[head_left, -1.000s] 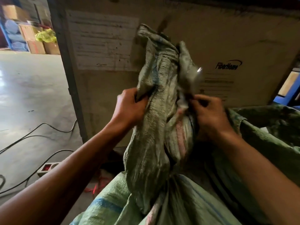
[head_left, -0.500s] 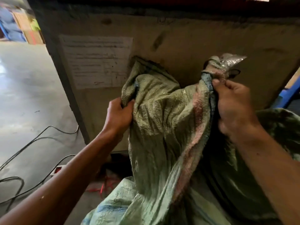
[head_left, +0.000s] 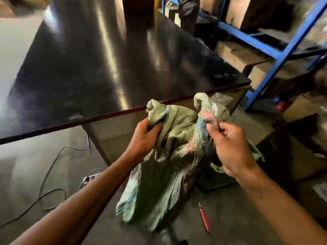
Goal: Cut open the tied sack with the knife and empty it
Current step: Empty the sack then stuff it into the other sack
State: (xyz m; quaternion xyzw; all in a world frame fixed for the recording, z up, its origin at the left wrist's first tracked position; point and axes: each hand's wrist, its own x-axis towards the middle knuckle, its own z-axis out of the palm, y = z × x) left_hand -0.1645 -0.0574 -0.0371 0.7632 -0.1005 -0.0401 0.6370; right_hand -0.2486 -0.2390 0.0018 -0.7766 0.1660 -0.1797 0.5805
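A pale green woven sack with pink and blue stripes hangs between my hands, lifted off the floor beside the near corner of a dark table. My left hand grips its upper left edge. My right hand pinches the striped upper right edge. The sack's top stands gathered in two peaks and its body sags loosely. A red-handled knife lies on the concrete floor below my right forearm, in neither hand.
Blue metal shelving with cardboard boxes stands at the right. A power strip and cables lie on the floor at the left. A person stands at the table's far end. A dark board lies on the right.
The view has risen from the table's side panel to over its top. Both hands have lifted the sack higher while keeping their grip, and the knife now shows on the floor.
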